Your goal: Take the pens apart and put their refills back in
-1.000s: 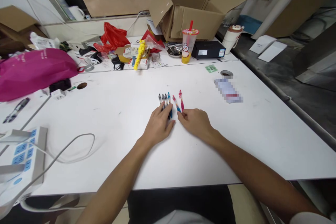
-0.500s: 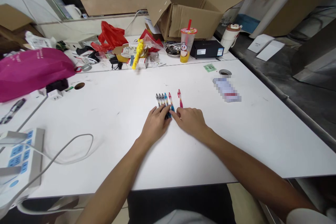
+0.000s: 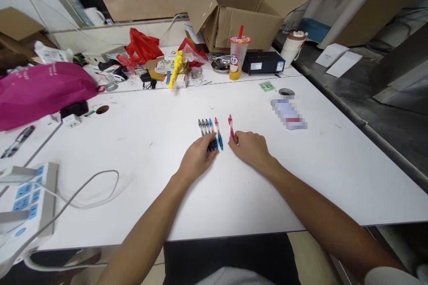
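Several pens lie side by side on the white table, their tips or clips pointing away from me. The grey-topped pens (image 3: 203, 125) and a blue pen (image 3: 211, 124) form a close row. My left hand (image 3: 198, 153) curves over their near ends, thumb at the bottom and fingers across them, hiding part of the row. Just right of it lies a pen with a pink top and blue lower end (image 3: 219, 134), which neither hand covers. Further right, my right hand (image 3: 250, 148) pinches the near end of a pink pen (image 3: 230, 124) between thumb and finger.
Behind the pens stand a drink cup with a red straw (image 3: 238, 58), a black box (image 3: 263, 62) and an open carton (image 3: 247, 20). A tape roll (image 3: 286, 92) lies right, beside a blurred-out item (image 3: 289, 114). A power strip (image 3: 43, 205) and cable occupy the left.
My right hand has moved a little right, away from the pink-and-blue pen, with the pink pen shifting along. My left hand's fingers have drawn back, uncovering the pink-and-blue pen's lower end.
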`<state>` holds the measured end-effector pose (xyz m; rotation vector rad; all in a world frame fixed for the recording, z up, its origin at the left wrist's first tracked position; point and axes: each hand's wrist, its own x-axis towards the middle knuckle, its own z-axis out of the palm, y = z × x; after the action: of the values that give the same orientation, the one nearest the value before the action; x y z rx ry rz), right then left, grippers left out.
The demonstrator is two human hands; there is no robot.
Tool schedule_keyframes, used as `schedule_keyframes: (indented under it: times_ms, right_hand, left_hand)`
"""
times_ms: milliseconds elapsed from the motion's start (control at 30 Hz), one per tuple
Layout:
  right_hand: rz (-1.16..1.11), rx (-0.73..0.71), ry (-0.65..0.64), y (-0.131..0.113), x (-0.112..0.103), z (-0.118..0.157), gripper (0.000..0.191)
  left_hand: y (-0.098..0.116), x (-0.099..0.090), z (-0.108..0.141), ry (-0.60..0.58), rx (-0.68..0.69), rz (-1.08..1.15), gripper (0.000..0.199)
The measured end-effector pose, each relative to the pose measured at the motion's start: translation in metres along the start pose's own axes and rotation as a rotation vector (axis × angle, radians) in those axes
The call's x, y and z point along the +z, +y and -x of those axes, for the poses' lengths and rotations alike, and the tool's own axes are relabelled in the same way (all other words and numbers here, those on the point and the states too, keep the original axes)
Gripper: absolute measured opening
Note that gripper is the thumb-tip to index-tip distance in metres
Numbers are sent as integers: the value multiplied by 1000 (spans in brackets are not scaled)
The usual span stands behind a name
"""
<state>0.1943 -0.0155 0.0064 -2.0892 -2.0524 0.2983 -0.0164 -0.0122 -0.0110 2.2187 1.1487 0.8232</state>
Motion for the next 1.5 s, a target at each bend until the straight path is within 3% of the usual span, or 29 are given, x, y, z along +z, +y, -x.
schedule_keyframes:
  times_ms: [167,300,433,633,700,833,900,1167,1300,1500]
  right_hand:
    - [-381,-10,87,7,-8,5,34]
    - [-861,-125,-20,6,-10,10,36]
    - [-1046,-175,-127,1,-8,12,34]
    - [-1136,-191,-615,-2,-9,14,55]
    - [-1059,-224,-541,-3,-10,17,49]
    - [-774,-338,-221,-5,-13,24,30]
    - [-754,-341,-200,-5,-12,24,31]
    - [-1027,-256,-91,-5,3,18,27]
    - [-1004,-257,-2,-5,4,17,28]
    - [-975,-237,19,-6,4,17,33]
  left_hand:
    - [9,-3,-2,110,-77,170,42]
    - [13,-6,-7,206,-263,686,46]
    - [14,-13,-11,209,-361,970,43]
    - [19,-12,-10,181,-427,1071,40]
    - [19,-9,-10,194,-475,1064,41]
    - [18,-8,-11,241,-540,1031,43]
    - [19,-8,-11,260,-557,1026,43]
    - [22,-8,-12,294,-601,1044,40]
    - [22,-6,-11,307,-616,1055,38]
    - [24,-5,-11,325,-634,1057,36]
